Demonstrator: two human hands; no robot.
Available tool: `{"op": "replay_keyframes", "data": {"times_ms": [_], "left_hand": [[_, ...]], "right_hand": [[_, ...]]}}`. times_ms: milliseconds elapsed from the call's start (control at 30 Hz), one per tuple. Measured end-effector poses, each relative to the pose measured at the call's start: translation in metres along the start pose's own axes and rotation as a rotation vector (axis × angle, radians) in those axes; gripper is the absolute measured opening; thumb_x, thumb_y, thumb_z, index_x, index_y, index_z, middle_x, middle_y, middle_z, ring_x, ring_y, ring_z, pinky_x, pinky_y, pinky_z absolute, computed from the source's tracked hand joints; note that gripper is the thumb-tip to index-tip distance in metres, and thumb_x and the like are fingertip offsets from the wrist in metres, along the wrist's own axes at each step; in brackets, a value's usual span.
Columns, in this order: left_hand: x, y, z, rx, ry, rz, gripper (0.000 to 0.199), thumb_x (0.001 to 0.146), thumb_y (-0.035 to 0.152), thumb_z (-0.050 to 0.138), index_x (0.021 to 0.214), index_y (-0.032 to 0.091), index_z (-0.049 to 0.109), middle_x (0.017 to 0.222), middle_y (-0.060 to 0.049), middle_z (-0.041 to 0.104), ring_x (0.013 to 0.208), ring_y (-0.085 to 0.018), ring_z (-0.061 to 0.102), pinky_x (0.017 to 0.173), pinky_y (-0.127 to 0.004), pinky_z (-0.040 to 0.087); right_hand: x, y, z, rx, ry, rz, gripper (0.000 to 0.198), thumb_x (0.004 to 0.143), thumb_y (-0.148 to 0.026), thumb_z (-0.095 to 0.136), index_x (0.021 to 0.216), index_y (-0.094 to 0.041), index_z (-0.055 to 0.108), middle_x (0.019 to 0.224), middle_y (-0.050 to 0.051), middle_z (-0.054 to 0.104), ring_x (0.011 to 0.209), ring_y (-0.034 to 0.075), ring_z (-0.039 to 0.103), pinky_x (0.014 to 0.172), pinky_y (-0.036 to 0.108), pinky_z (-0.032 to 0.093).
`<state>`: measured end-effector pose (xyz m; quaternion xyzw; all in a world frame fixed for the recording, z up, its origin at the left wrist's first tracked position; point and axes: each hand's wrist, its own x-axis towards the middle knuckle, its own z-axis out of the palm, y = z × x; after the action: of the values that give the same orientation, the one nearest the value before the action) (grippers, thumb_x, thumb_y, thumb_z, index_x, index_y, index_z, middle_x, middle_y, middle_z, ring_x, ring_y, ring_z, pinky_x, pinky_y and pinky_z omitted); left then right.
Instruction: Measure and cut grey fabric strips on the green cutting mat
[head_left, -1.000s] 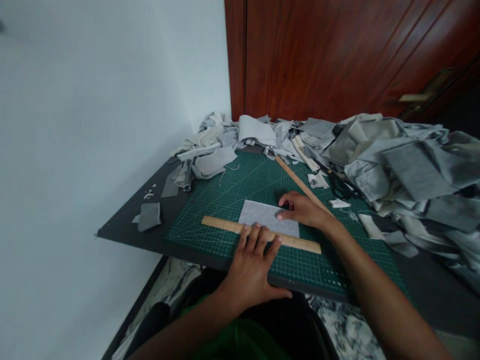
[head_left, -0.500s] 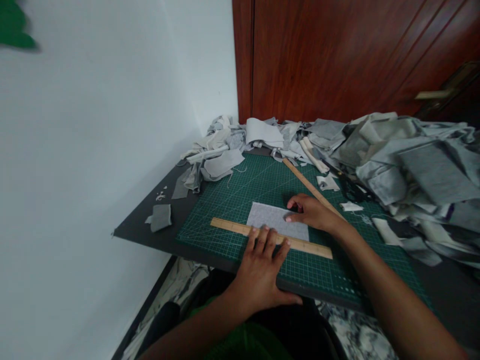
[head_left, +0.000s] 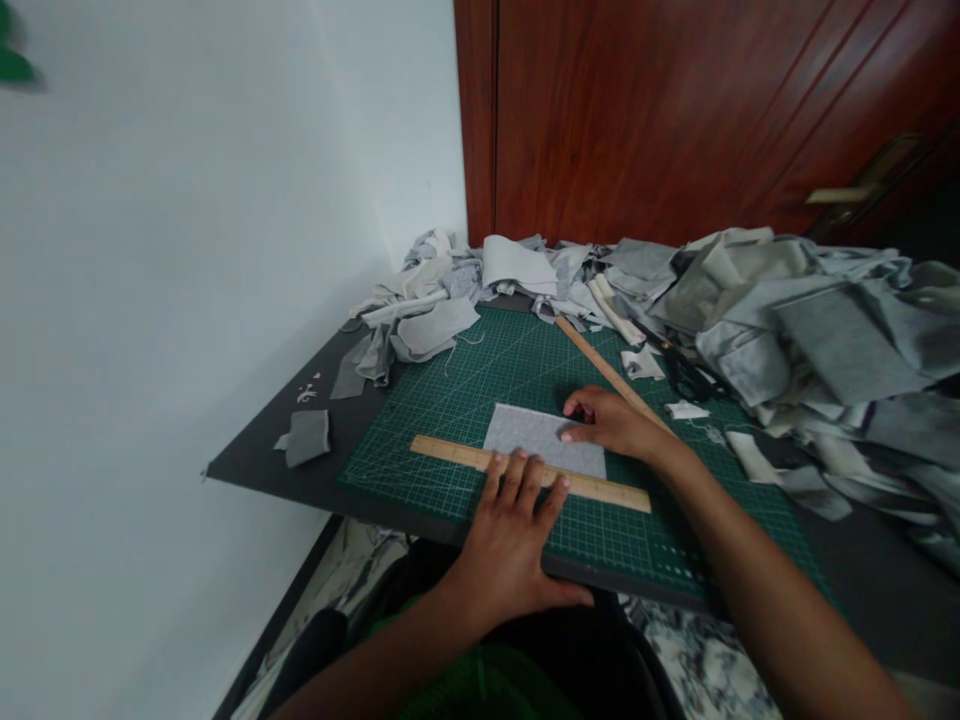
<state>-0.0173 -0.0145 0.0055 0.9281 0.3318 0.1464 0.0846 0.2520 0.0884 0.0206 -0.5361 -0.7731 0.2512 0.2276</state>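
Observation:
My left hand [head_left: 514, 540] lies with its fingers spread across a wooden ruler [head_left: 450, 449], fingertips pressing on it and thumb out by the table's front edge. Under the ruler's far side is a rectangular piece of light grey fabric [head_left: 517, 425]; the ruler covers its near part. Over the right part of the fabric is my right hand [head_left: 607, 420], its thumb and curled forefinger apart, near the far edge. I see nothing between them. Both fabric and ruler rest on a green gridded cutting mat [head_left: 427, 400].
A second wooden ruler [head_left: 600, 360] slants across the mat's far right. Dark-handled scissors [head_left: 686, 375] lie beside a large heap of grey fabric [head_left: 840, 340]. More scraps [head_left: 431, 325] line the back left, and a folded grey piece [head_left: 307, 437] sits on the dark table [head_left: 247, 462].
The camera view has turned slightly, so everything appears a little further left. Both hands keep their places relative to the ruler and the fabric.

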Motion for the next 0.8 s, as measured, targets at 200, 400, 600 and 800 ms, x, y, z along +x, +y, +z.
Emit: {"op": "replay_keyframes", "data": {"times_ms": [200,400,600,800], "left_hand": [[0.002,-0.003,0.002,-0.034,0.015,0.007,0.120,0.070,0.097,0.052,0.160,0.020,0.035,0.165,-0.020,0.034,0.156,-0.042,0.020,0.126,-0.063,0.006],[0.002,-0.005,0.004,-0.041,0.019,0.009,0.123,0.067,0.098,0.053,0.160,0.020,0.034,0.166,-0.018,0.033,0.155,-0.043,0.021,0.127,-0.062,0.006],[0.005,-0.001,0.001,-0.058,0.032,-0.009,0.126,0.065,0.097,0.057,0.159,0.015,0.034,0.161,-0.020,0.040,0.154,-0.043,0.026,0.127,-0.062,0.008],[0.009,0.001,0.004,-0.057,0.060,-0.046,0.134,0.056,0.092,0.070,0.152,0.005,0.037,0.152,-0.025,0.049,0.150,-0.046,0.032,0.126,-0.061,0.015]], "right_hand": [[-0.001,-0.016,-0.004,-0.012,0.082,-0.015,0.024,0.081,-0.039,0.079,0.088,-0.018,0.068,0.083,0.003,0.059,0.074,0.018,0.055,0.067,0.029,0.043],[-0.008,-0.043,-0.002,0.262,-0.230,0.006,0.026,0.081,-0.042,0.076,0.078,-0.019,0.064,0.066,-0.006,0.049,0.062,0.013,0.044,0.055,0.025,0.033],[-0.009,-0.046,0.000,0.237,-0.426,-0.023,0.018,0.077,-0.031,0.079,0.085,-0.018,0.069,0.069,-0.007,0.050,0.065,0.013,0.047,0.057,0.024,0.033],[-0.009,-0.038,0.004,0.207,-0.473,-0.028,0.010,0.078,-0.022,0.078,0.083,-0.018,0.070,0.070,-0.006,0.054,0.066,0.013,0.049,0.058,0.023,0.033]]}}
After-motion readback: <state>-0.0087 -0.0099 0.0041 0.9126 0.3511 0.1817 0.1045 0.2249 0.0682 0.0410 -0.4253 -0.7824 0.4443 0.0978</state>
